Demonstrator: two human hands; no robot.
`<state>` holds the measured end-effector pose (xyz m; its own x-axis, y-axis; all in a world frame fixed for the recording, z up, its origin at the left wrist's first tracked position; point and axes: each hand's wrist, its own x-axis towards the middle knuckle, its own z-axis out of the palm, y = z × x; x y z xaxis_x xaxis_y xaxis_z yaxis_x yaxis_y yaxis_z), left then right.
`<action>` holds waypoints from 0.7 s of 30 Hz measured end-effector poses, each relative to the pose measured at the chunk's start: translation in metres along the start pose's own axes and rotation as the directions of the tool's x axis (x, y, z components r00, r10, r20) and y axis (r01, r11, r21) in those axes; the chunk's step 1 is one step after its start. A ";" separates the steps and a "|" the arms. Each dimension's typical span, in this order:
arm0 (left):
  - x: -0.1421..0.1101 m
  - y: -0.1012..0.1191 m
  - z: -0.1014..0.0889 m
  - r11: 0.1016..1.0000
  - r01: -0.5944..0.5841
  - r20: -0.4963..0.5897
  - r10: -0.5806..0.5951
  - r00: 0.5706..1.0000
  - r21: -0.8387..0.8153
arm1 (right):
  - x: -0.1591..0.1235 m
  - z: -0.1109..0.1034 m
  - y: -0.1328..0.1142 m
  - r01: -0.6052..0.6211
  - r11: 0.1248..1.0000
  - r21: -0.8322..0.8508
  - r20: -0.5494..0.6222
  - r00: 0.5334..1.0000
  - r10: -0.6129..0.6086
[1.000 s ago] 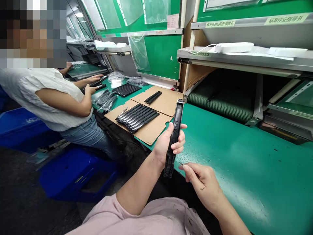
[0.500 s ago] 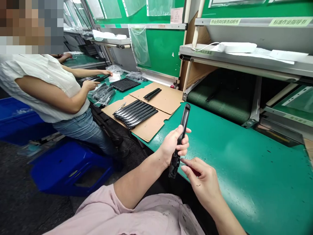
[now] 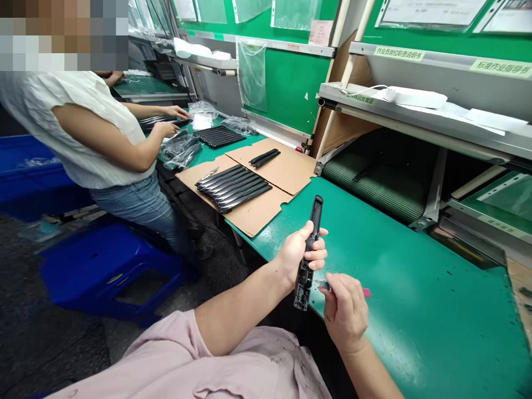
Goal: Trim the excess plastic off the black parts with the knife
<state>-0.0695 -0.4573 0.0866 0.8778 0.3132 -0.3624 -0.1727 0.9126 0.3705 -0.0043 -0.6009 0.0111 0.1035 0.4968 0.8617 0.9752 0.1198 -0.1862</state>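
Observation:
My left hand (image 3: 297, 252) is wrapped round a long, narrow black plastic part (image 3: 316, 213). The part stands at a slant over the table's near edge, and its lower end shows a detailed, hollowed face. Just right of that end is my right hand (image 3: 346, 307), closed on a slim knife-like tool (image 3: 366, 292) with a pink handle end. Its thin grey tip points toward the part; whether it touches is too small to tell. Further off, a row of similar black plastic parts (image 3: 233, 187) lies on a sheet of cardboard (image 3: 260, 219).
Two more black parts (image 3: 265, 158) lie on the far cardboard. A conveyor belt (image 3: 374, 188) runs under the shelf (image 3: 415, 113) beyond the green table (image 3: 415, 277). At left, a co-worker in a white top (image 3: 95, 116) handles black parts beside a blue stool (image 3: 112, 266).
My left hand has lowered the black part slightly and turned its hollowed face more toward me. My right hand has turned and drawn slightly away, bringing the tool's pink end into view.

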 end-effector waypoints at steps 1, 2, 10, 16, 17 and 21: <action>-0.001 0.000 0.000 1.000 0.003 0.003 -0.003 1.000 -0.004 | -0.001 -0.003 0.003 0.039 0.999 -0.015 -0.002 0.999 -0.039; -0.001 0.000 0.000 1.000 0.007 0.002 -0.007 1.000 -0.006 | -0.002 -0.006 0.006 0.077 0.997 -0.030 0.002 0.997 -0.077; -0.002 -0.006 0.003 0.999 0.015 -0.061 -0.018 0.998 -0.039 | 0.006 -0.026 0.010 0.228 0.960 -0.160 0.068 0.973 -0.220; -0.005 0.001 0.009 0.992 -0.128 0.034 0.127 0.991 0.022 | 0.005 -0.008 -0.008 -0.551 0.824 0.128 0.041 0.834 0.551; -0.005 0.003 0.008 0.988 -0.152 0.050 0.150 0.987 0.037 | 0.002 -0.005 -0.012 -0.608 0.778 0.159 0.082 0.794 0.603; -0.005 0.007 0.002 0.972 -0.215 0.085 0.208 0.974 0.089 | -0.012 -0.005 -0.027 -0.797 0.537 0.278 0.423 0.603 0.677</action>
<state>-0.0740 -0.4525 0.0925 0.8576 0.4724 -0.2033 -0.3168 0.7967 0.5147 -0.0307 -0.6142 0.0077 0.6394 0.7439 0.1942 0.3866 -0.0928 -0.9176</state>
